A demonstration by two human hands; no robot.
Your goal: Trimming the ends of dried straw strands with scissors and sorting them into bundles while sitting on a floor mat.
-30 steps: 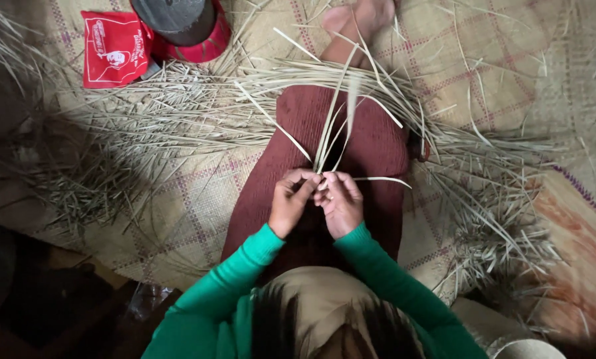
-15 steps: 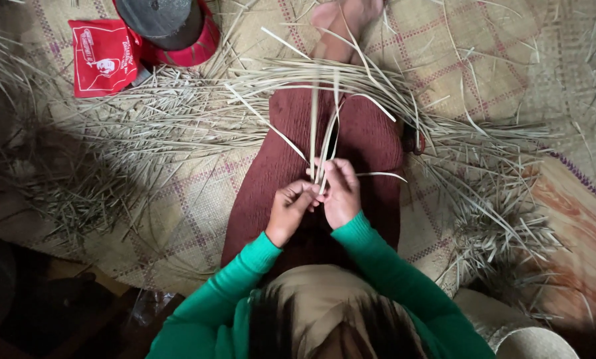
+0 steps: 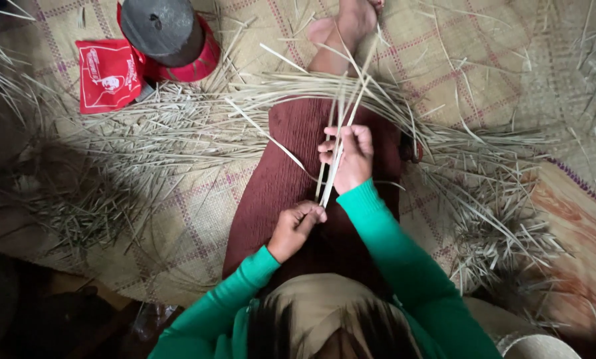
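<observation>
I sit on a woven mat (image 3: 484,46) with a dark red skirt (image 3: 291,173) over my lap. A few pale straw strips (image 3: 329,179) run from my lap up toward my bare foot (image 3: 348,23). My left hand (image 3: 294,229) pinches the lower ends of the strips near my body. My right hand (image 3: 348,156) is closed around the same strips higher up, a hand's length beyond the left. The strips stretch taut between both hands and fan out above the right one. Green sleeves cover both arms.
Loose straw lies in a wide band across the mat, with heaps at left (image 3: 92,193) and right (image 3: 504,226). A red packet (image 3: 108,73) and a dark cone-shaped object on a red base (image 3: 168,33) sit at the top left. A pale round rim (image 3: 537,346) shows bottom right.
My right hand has slid up along the strips, away from my left hand. The left hand has stayed low, holding the ends, and the strips have drawn straight between them.
</observation>
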